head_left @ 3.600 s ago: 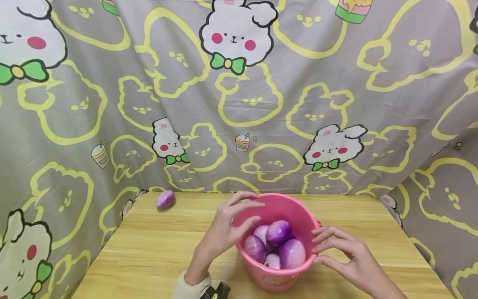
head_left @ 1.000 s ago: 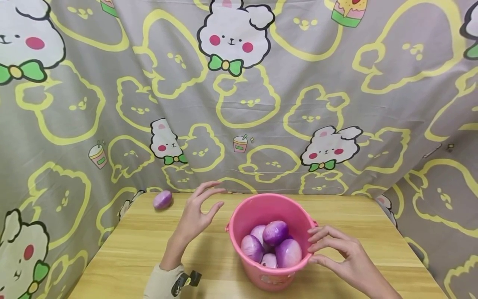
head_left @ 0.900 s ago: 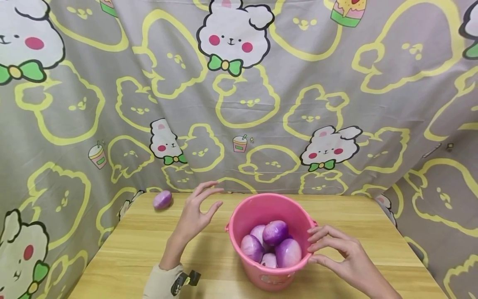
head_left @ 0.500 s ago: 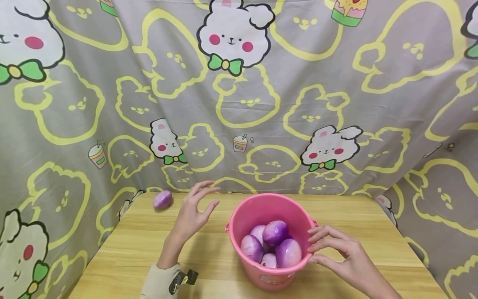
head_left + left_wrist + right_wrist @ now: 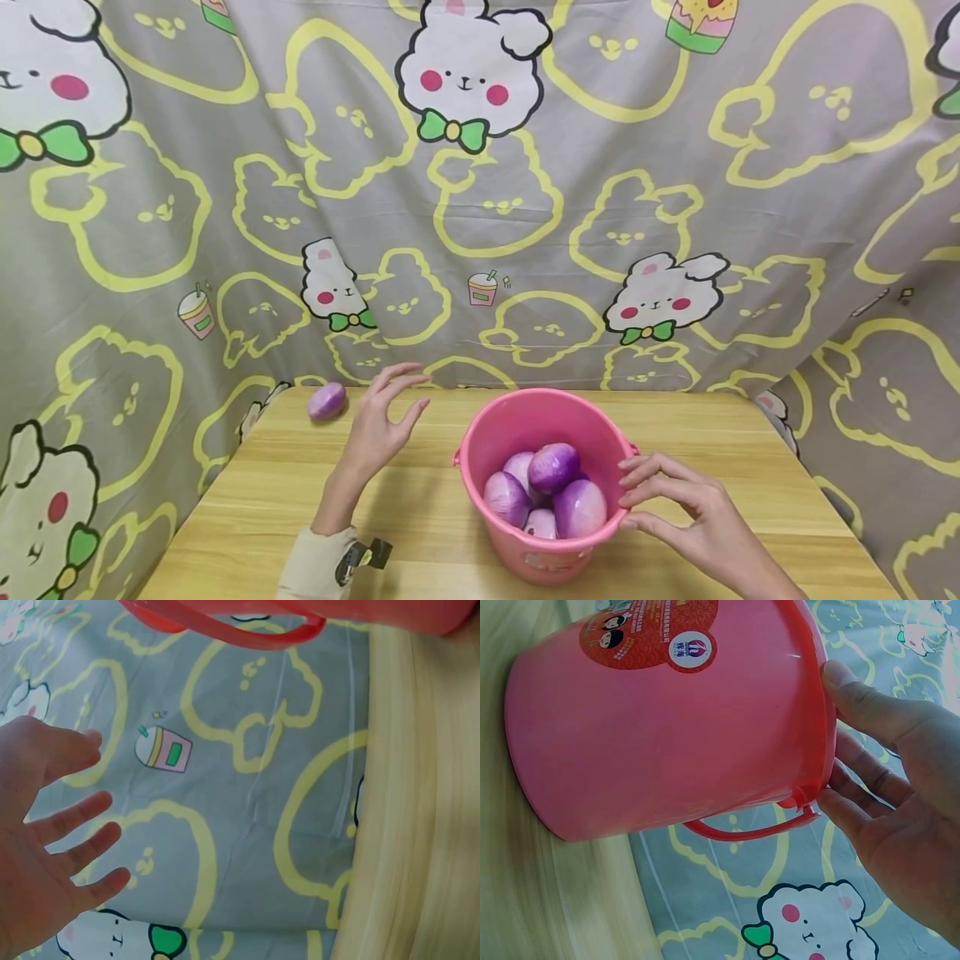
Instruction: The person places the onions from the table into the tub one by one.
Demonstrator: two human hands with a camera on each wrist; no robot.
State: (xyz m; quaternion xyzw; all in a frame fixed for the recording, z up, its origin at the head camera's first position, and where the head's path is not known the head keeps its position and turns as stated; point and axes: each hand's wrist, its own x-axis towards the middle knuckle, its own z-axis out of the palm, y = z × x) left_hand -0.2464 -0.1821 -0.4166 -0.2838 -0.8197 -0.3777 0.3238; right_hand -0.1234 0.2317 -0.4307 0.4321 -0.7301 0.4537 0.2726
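Observation:
A pink bucket (image 5: 517, 557) stands upright on the table. Inside it lie several glossy, egg-shaped purple-and-white things (image 5: 554, 468) that resemble onions. My right hand (image 5: 693, 508) touches the bucket's rim on the right, thumb and fingertips spread along its outer edge; the right wrist view shows this contact beside the handle (image 5: 754, 832). To the left of the bucket my left hand (image 5: 378, 429) hovers over the table, fingers spread and loosely bent, holding nothing. One similar purple thing (image 5: 327, 402) lies at the table's back left, beyond the left hand.
The wooden table (image 5: 247, 508) ends at the back against a grey curtain (image 5: 525, 267) printed with rabbits and yellow outlines. The curtain also hangs on both sides. A dark device (image 5: 362, 560) is strapped to the left wrist over a beige sleeve (image 5: 315, 562).
My left hand has moved left from above the bucket's rim, then drifted slightly further left. The right hand stays at the rim. The purple things lie as before.

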